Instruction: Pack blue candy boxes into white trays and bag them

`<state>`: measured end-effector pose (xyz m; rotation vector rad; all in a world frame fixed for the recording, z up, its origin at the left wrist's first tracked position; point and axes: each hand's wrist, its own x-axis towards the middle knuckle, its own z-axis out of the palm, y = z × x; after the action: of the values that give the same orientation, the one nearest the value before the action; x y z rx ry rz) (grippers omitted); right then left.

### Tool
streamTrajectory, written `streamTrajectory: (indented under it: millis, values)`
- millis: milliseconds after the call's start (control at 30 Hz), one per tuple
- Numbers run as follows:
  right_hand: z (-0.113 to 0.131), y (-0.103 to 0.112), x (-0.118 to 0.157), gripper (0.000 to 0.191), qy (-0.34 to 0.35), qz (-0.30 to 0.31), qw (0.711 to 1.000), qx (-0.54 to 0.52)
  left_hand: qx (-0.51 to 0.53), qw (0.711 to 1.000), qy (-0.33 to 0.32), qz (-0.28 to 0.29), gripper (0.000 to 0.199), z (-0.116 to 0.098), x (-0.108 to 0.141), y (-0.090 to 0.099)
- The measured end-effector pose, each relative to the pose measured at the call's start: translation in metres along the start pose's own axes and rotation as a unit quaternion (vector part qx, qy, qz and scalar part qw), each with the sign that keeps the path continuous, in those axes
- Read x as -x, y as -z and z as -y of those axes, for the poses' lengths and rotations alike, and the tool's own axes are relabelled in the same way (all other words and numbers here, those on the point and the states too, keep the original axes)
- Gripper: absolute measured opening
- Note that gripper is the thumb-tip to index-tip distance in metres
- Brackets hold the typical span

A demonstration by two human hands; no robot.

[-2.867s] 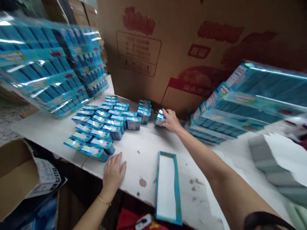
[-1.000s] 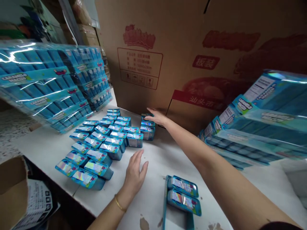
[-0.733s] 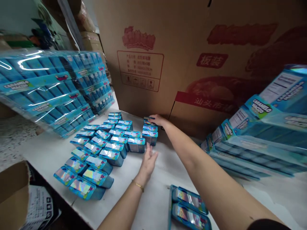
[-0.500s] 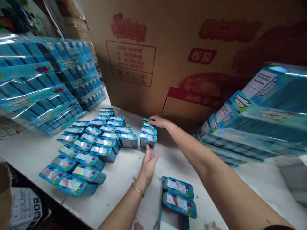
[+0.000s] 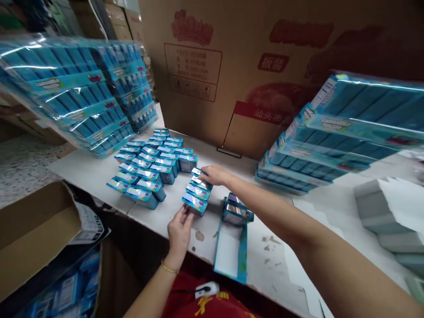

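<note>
A short row of upright blue packs [image 5: 198, 191] stands between my hands on the white table [image 5: 172, 216]. My left hand [image 5: 179, 227] has its fingertips against the near end of the row. At the far end, my right hand [image 5: 215, 175] has its fingers closed on the row. Just to the right, an open blue tray [image 5: 228, 247] lies on the table, with a few packs [image 5: 236, 212] in its far end and its white bottom bare in the near part. More blue packs [image 5: 149, 174] stand grouped to the left of the row.
Wrapped stacks of filled blue trays stand at the left [image 5: 76, 97] and right [image 5: 338, 137]. Behind the table rises a large cardboard box [image 5: 198, 79]. An open carton [image 5: 39, 234] is at the lower left; grey-white folded pieces [image 5: 384, 212] lie at the right.
Both hands have brought the row of packs nearer to me and closer to the tray, and one more pack shows in it. The camera view has shifted.
</note>
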<state>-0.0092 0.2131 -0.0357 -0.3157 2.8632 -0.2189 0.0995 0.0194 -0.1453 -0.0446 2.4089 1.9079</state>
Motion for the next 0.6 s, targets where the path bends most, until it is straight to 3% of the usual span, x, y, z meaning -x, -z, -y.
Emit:
streamTrajectory:
  millis: [100, 167, 233, 300, 433, 533, 600]
  values:
    - [0.022, -0.005, 0.008, 0.034, 0.033, 0.026, 0.999, -0.019, -0.046, 0.999, -0.014, -0.013, 0.050, 0.003, 0.013, 0.021]
    - [0.034, -0.011, 0.013, 0.035, 0.062, 0.033, 0.995, -0.070, -0.121, 0.991, -0.059, -0.001, 0.069, 0.004, 0.013, 0.036]
    - [0.044, -0.023, 0.020, 0.047, 0.058, -0.004, 0.984, -0.168, -0.168, 0.976, -0.129, 0.049, 0.099, 0.003, 0.004, 0.051]
    - [0.050, -0.042, 0.034, 0.060, 0.017, -0.084, 0.944, -0.317, -0.151, 0.962, -0.179, 0.139, 0.122, 0.000, -0.011, 0.061]
    - [0.061, -0.087, 0.069, 0.067, -0.085, -0.202, 0.767, -0.603, -0.038, 0.935, -0.171, 0.308, 0.134, -0.007, -0.042, 0.065]
    - [0.074, -0.111, 0.074, 0.070, -0.073, -0.198, 0.628, -0.749, 0.057, 0.919, -0.139, 0.364, 0.136, -0.006, -0.048, 0.055]
    - [0.083, -0.115, 0.067, 0.068, -0.049, -0.176, 0.543, -0.820, 0.119, 0.915, -0.115, 0.368, 0.131, -0.001, -0.040, 0.045]
